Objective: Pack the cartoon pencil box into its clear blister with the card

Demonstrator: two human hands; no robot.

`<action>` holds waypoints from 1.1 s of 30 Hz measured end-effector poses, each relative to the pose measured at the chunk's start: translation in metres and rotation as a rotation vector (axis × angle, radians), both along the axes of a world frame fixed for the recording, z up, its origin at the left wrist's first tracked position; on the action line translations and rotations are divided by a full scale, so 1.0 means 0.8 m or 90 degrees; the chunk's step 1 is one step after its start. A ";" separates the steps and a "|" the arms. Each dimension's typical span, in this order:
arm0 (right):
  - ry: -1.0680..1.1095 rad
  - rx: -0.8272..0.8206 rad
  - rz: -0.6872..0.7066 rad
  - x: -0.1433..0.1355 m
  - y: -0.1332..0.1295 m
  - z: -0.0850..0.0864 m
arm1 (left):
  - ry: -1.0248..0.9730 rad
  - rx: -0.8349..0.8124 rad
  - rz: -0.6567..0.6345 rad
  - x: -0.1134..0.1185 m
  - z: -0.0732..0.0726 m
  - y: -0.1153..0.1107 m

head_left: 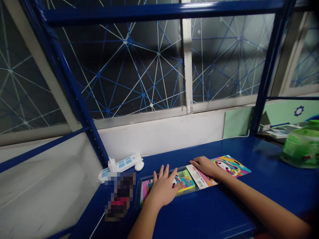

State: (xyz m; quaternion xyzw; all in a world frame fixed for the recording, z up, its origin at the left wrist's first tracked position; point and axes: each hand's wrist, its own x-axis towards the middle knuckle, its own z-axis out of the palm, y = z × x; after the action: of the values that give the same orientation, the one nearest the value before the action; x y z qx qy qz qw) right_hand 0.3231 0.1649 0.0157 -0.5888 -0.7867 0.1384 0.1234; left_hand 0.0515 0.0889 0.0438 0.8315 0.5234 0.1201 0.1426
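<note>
A pencil box with bright cartoon print lies in a clear plastic tray on the blue table. My left hand rests over it, fingers spread and touching its top, hiding part of the print. To the right, a white paper band marked "PENCIL BOX" crosses the packaging. A colourful card with a panda face extends beyond the band. My right hand lies palm down on the card beside the band, its fingers stretched leftward and partly overlapping; nothing shows in its grasp.
On the left stand a white power strip and a small white round item. A pixelated object lies beside the tray. A green translucent container sits at the far right. Blue rack posts rise from the table.
</note>
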 end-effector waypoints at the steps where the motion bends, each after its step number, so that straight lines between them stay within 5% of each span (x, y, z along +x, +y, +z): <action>1: -0.007 0.000 -0.002 -0.001 0.000 0.000 | 0.004 -0.005 -0.001 -0.001 -0.002 0.000; 18: -0.083 0.007 -0.008 -0.013 0.008 0.004 | -0.026 -0.012 0.001 0.012 -0.005 -0.004; 33: -0.077 0.161 -0.009 -0.086 -0.002 0.010 | -0.056 -0.054 -0.012 0.027 0.004 -0.003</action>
State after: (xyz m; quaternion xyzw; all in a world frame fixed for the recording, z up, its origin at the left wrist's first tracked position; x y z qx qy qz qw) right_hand 0.2539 0.1629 0.0236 -0.5813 -0.7997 0.0012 0.1499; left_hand 0.0734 0.0864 0.0467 0.8234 0.5136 0.1328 0.2015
